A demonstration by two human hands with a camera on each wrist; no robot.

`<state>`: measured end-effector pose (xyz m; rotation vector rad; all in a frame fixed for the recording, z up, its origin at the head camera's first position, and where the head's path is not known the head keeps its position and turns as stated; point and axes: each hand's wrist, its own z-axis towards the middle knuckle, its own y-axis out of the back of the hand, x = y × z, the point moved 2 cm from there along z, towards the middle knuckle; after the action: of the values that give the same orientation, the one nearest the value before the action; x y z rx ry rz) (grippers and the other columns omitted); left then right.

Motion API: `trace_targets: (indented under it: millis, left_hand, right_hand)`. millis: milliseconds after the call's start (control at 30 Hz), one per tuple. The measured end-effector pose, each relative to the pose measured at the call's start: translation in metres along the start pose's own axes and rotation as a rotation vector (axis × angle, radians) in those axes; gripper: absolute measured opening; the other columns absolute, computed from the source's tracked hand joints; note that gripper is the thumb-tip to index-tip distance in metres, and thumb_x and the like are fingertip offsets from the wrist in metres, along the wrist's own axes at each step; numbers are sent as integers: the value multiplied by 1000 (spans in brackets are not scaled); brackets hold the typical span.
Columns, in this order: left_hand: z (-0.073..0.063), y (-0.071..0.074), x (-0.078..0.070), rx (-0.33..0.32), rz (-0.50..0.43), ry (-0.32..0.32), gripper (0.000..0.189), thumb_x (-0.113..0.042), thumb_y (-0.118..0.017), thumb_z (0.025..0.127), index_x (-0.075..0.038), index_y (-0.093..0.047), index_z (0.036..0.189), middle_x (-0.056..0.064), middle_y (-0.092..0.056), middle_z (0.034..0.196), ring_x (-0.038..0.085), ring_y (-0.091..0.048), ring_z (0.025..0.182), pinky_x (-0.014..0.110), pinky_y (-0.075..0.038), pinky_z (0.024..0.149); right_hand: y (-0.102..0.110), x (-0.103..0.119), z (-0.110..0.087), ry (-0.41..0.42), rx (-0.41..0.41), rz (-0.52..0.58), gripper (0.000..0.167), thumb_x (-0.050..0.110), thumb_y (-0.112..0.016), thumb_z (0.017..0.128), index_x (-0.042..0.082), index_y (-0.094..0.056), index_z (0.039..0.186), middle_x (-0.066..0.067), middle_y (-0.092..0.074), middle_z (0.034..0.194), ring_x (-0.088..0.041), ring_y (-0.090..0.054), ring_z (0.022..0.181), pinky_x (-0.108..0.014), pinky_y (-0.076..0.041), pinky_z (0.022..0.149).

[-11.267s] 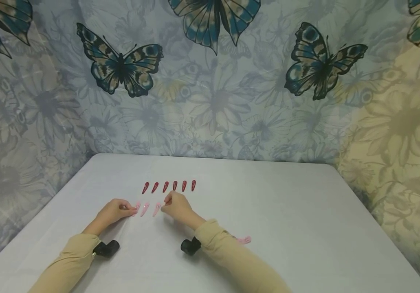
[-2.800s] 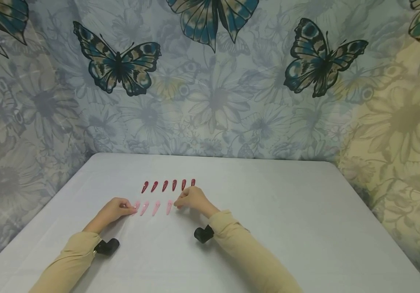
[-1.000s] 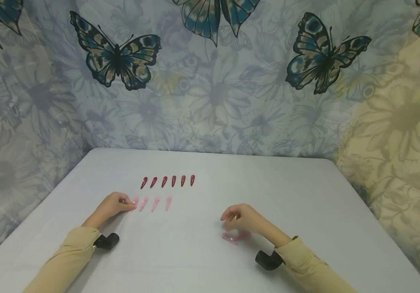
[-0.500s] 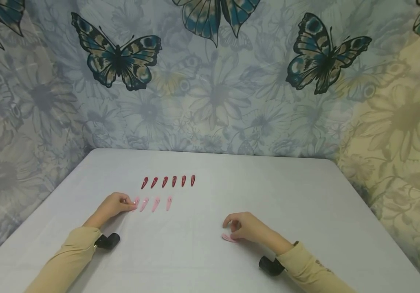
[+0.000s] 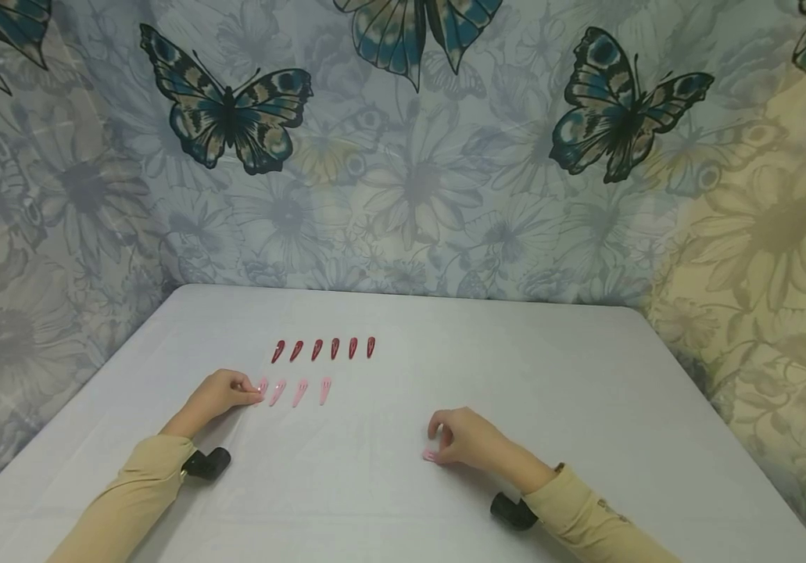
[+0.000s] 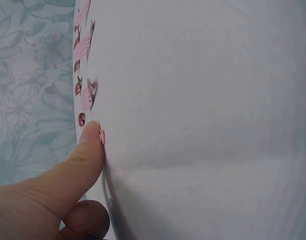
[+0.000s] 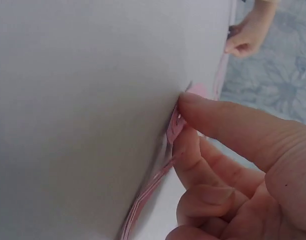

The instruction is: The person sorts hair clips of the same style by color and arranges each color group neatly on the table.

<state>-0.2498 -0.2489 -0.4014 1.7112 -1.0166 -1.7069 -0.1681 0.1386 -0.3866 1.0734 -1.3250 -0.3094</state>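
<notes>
Four pink snap hair clips are beyond counting rules only as several: they form a slanted row, with one pink hair clip (image 5: 325, 391) at its right end. At the row's left end my left hand (image 5: 216, 400) pinches the leftmost pink clip (image 5: 262, 386), thumb tip right at it in the left wrist view. Farther right, my right hand (image 5: 476, 442) pinches another pink clip (image 7: 177, 122) between thumb and index finger, close over the table. A further pink clip (image 7: 148, 195) lies under that hand in the right wrist view; the hand hides it in the head view.
Behind the pink row, several dark red hair clips (image 5: 335, 349) stand in a parallel row. Everything lies on a white table (image 5: 550, 367) against a wall covering (image 5: 417, 188) with butterflies and flowers. A black wrist camera (image 5: 513, 511) sits by the right sleeve.
A fourth pink clip has joined the row since the earliest frame. My right hand then moved right, lowered to the loose clips and took one. The left hand stays at the leftmost clip.
</notes>
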Motion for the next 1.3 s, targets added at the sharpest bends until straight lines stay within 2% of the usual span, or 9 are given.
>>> trace_targets:
  millis: [167, 300, 400, 600, 767, 967, 1167, 1300]
  left_hand:
    - [0, 0, -1, 4, 6, 9, 22, -13, -75, 83, 0, -63, 70, 0, -48, 67, 16, -41, 67, 29, -33, 62]
    - [1, -1, 0, 2, 7, 16, 22, -13, -75, 83, 0, -62, 70, 0, -47, 67, 16, -41, 67, 28, -33, 62]
    - [1, -1, 0, 1, 5, 10, 21, -12, -75, 82, 0, -62, 70, 0, -48, 68, 16, -41, 67, 28, -33, 61]
    - [1, -1, 1, 3, -3, 5, 21, -12, -75, 82, 0, -62, 70, 0, -51, 68, 16, -40, 67, 28, -33, 61]
    - [1, -1, 2, 9, 0, 9, 21, -12, -75, 82, 0, -62, 70, 0, -48, 68, 16, -40, 67, 28, -33, 61]
    - [2, -2, 2, 9, 9, 25, 21, -12, -75, 83, -1, -62, 71, 2, -51, 70, 17, -43, 69, 28, -34, 61]
    - [1, -2, 3, 16, 9, 21, 21, -13, -75, 83, -1, -62, 71, 2, -50, 70, 17, -41, 69, 28, -33, 61]
    - [1, -2, 2, 17, 9, 21, 21, -12, -75, 83, -1, -62, 71, 2, -50, 70, 17, -41, 69, 28, -33, 62]
  right_hand:
    - [-2, 2, 1, 77, -10, -8, 11, 15, -75, 84, 8, -67, 85, 5, -57, 62, -2, -43, 55, -18, -37, 51]
    - [-2, 2, 4, 145, -13, 42, 6, 10, -68, 89, 9, -67, 83, 1, -58, 58, 1, -40, 53, -17, -36, 50]
    - [-2, 1, 7, 156, -14, 84, 6, 6, -66, 90, 9, -64, 85, -2, -57, 56, 1, -39, 51, -17, -34, 49]
    - [0, 0, 12, 158, -16, 79, 8, 6, -63, 92, 11, -58, 88, 0, -53, 53, 0, -36, 45, -15, -32, 45]
    - [3, -3, 15, 169, -45, 93, 9, 3, -62, 92, 9, -56, 90, -7, -57, 55, 0, -37, 50, -17, -34, 53]
    - [3, -10, 18, 131, -77, 156, 5, 4, -63, 91, 6, -58, 92, -11, -65, 62, -1, -39, 52, -18, -33, 55]
    - [3, -15, 23, 87, -157, 118, 8, 1, -65, 89, 3, -59, 92, -9, -67, 63, -3, -42, 54, -17, -35, 54]
    - [5, -10, 25, 22, -114, 175, 10, 2, -67, 87, 2, -58, 89, -11, -68, 65, -6, -48, 57, -19, -37, 53]
